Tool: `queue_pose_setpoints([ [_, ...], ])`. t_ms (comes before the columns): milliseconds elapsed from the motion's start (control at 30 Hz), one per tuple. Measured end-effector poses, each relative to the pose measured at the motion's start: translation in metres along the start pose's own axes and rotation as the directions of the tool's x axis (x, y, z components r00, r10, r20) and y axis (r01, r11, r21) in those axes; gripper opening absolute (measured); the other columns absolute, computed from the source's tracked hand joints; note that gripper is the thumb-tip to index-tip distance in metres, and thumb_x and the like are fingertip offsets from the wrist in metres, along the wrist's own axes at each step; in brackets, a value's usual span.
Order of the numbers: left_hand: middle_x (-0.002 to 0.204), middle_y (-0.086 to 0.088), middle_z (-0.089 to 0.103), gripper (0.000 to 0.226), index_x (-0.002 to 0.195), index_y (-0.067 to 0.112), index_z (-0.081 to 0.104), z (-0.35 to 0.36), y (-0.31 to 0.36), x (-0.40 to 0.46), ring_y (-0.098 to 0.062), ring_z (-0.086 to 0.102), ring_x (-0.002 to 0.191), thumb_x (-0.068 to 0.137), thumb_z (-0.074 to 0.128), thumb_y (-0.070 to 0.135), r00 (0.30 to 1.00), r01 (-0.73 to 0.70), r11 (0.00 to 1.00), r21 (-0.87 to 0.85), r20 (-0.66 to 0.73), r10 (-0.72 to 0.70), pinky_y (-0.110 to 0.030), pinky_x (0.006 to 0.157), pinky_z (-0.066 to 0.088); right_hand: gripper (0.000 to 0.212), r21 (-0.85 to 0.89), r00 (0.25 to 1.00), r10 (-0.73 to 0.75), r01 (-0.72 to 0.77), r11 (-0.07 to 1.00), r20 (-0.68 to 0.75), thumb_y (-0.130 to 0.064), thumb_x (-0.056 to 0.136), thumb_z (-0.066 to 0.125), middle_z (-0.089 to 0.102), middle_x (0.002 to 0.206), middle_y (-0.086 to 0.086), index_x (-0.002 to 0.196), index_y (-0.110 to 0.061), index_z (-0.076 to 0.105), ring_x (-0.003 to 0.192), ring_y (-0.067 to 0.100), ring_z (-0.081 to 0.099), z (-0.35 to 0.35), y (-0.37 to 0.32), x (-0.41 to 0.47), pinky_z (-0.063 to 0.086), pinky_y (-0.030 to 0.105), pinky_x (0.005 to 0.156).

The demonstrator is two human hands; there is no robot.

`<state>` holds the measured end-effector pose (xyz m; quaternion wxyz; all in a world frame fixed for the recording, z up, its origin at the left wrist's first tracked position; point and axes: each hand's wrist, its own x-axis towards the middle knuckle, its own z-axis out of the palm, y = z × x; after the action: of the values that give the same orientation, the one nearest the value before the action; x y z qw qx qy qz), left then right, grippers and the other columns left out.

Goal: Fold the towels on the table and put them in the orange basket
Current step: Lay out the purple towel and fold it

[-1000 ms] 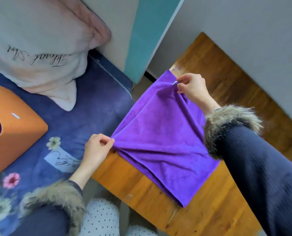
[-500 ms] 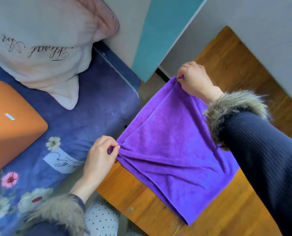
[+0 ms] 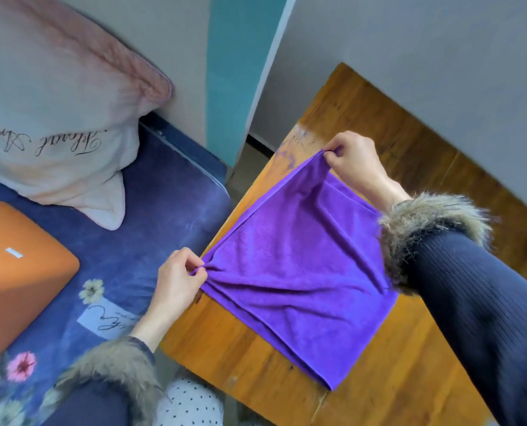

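Observation:
A purple towel (image 3: 293,272), folded over on itself, lies on the wooden table (image 3: 388,392). My left hand (image 3: 179,281) pinches its near-left corner at the table's left edge. My right hand (image 3: 354,161) pinches the far corner and holds it a little above the wood. The towel's left edge is stretched taut between the two hands. The orange basket (image 3: 19,278) stands on the bed at the far left, partly cut off by the frame edge.
A blue flowered bedspread (image 3: 151,229) lies left of the table, with a pink-white pillow (image 3: 56,118) behind the basket. Grey and teal walls close in the far side and right of the table. My knees in dotted fabric (image 3: 191,404) show below.
Both hands have kept their pinch on the towel's corners. The towel's left edge has been pulled straighter and tauter, and the view has shifted slightly.

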<state>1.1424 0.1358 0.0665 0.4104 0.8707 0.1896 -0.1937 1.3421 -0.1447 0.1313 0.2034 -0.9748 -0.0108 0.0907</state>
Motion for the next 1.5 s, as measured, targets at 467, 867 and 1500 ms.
queue_pose_setpoints([
  [467, 0.073, -0.002, 0.069, 0.013, 0.069, 0.013, 0.064, -0.042, 0.154, -0.039, -0.018, 0.062, 0.076, 0.075, 0.065, 0.002, 0.956, -0.282, 0.957, 0.064, 0.101, 0.275, -0.027, 0.068, 0.045, 0.011, 0.448, 0.877, 0.385, -0.232, 0.863, -0.288, -0.006, 0.081, 0.064, 0.068, 0.082, 0.002, 0.082, -0.015, 0.07, 0.077, 0.013, 0.061, -0.177, 0.092, -0.21, 0.046, 0.021, 0.072],
  [867, 0.057, 0.003, 0.067, 0.038, 0.059, 0.012, 0.067, -0.072, 0.321, -0.115, -0.003, 0.061, 0.051, 0.081, 0.052, -0.015, 0.805, -0.417, 0.663, -0.621, 0.086, 0.587, -0.013, 0.051, 0.05, 0.009, 0.656, 0.724, 0.496, -0.079, 0.75, -0.48, 0.005, 0.083, 0.062, 0.063, 0.079, 0.007, 0.09, 0.001, 0.067, 0.05, -0.012, 0.054, -0.294, 0.132, -0.343, 0.043, 0.002, 0.057],
  [1500, 0.068, 0.003, 0.07, 0.022, 0.077, 0.012, 0.065, -0.089, 0.361, -0.129, -0.011, 0.061, 0.07, 0.082, 0.06, -0.009, 0.701, -0.552, 0.597, -0.582, 0.064, 0.71, -0.019, 0.07, 0.051, 0.014, 0.941, 0.803, 0.508, 0.185, 0.285, -0.312, 0.008, 0.086, 0.053, 0.067, 0.073, 0.007, 0.08, -0.003, 0.06, 0.066, 0.013, 0.065, -0.321, 0.122, -0.399, 0.057, 0.021, 0.066],
])
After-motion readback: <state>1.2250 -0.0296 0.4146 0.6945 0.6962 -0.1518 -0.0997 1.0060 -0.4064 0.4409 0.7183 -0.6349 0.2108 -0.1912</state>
